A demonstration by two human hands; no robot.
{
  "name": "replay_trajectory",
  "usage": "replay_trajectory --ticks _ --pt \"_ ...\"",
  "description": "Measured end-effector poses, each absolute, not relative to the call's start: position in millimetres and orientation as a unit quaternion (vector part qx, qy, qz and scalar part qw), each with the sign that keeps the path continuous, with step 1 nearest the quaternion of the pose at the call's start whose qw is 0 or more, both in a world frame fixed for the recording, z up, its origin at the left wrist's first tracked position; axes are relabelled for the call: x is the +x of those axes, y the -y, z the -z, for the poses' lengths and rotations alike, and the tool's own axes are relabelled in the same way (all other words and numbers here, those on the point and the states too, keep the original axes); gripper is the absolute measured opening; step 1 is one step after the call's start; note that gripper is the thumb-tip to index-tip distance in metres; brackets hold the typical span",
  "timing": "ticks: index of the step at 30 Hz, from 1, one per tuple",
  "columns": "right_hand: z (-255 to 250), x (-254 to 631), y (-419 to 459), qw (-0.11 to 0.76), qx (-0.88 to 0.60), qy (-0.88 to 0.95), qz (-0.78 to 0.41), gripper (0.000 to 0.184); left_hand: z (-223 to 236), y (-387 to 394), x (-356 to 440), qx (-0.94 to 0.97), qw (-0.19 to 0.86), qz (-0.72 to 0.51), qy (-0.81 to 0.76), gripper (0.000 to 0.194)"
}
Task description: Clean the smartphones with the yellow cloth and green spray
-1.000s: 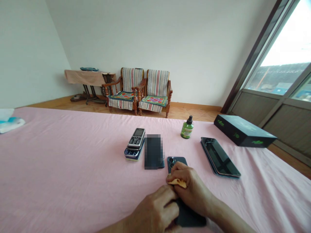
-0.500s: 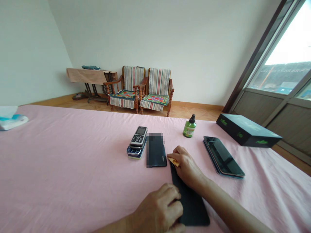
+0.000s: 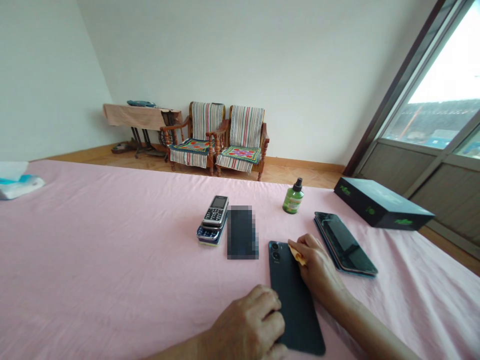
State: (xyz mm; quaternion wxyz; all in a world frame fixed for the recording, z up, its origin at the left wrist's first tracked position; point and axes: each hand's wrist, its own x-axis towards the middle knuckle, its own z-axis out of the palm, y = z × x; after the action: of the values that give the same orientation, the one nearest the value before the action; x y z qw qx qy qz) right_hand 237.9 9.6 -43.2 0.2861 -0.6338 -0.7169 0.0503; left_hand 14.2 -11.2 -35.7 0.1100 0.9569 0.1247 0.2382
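Observation:
A dark smartphone (image 3: 296, 300) lies back side up on the pink cloth, its camera lenses at the far left corner. My left hand (image 3: 251, 320) grips its left edge near the bottom with curled fingers. In my right hand (image 3: 317, 267) a small folded yellow cloth (image 3: 297, 255) is pinched, pressed against the phone's upper right edge. Just beyond lies another dark phone (image 3: 242, 232), partly blurred out. To its left, a silver keypad phone (image 3: 216, 210) rests on top of a blue keypad phone (image 3: 209, 233).
A green spray bottle (image 3: 293, 197) stands beyond my right hand. Stacked smartphones (image 3: 345, 242) lie to the right, near a black box (image 3: 384, 202). A tissue pack (image 3: 20, 186) is at the far left. Two wooden chairs (image 3: 243, 130) stand by the wall.
My right hand has moved with the yellow cloth from the phone's upper left corner to its upper right edge, uncovering the camera lenses. My left hand has hardly moved.

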Motion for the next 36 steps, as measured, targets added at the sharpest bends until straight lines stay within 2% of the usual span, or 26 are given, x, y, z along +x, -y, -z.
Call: replay_trajectory --ticks 7,13,19,23,26,31,33,36 --pt "41.0 245.6 -2.8 0.309 -0.591 0.74 -0.086 0.031 34.8 11.8 14.3 0.958 0.103 -0.233 -0.131 0.014" --pt "32.7 231.6 40.3 0.319 -0.572 0.739 -0.157 0.03 37.3 8.1 15.1 0.97 0.119 -0.178 -0.115 0.013" --pt "42.3 221.5 80.8 0.294 -0.53 0.779 -0.158 0.042 25.8 16.3 15.2 0.955 0.143 -0.187 -0.181 0.028" --pt "59.2 213.6 93.6 0.348 -0.501 0.776 -0.157 0.029 22.6 19.7 14.7 0.949 0.159 -0.199 -0.185 0.026" --pt "54.7 207.0 98.1 0.358 -0.504 0.766 -0.177 0.021 21.5 18.1 13.7 0.947 0.172 -0.203 -0.182 0.023" --pt "16.6 214.3 70.6 0.359 -0.535 0.739 -0.198 0.029 18.3 16.6 11.9 0.939 0.2 -0.211 -0.182 0.016" --pt "9.8 222.5 43.3 0.384 -0.554 0.719 -0.169 0.029 18.7 16.7 11.7 0.938 0.2 -0.221 -0.176 0.013" --pt "17.7 233.1 0.3 0.365 -0.577 0.723 -0.106 0.031 21.6 16.0 11.8 0.937 0.192 -0.24 -0.168 0.015"
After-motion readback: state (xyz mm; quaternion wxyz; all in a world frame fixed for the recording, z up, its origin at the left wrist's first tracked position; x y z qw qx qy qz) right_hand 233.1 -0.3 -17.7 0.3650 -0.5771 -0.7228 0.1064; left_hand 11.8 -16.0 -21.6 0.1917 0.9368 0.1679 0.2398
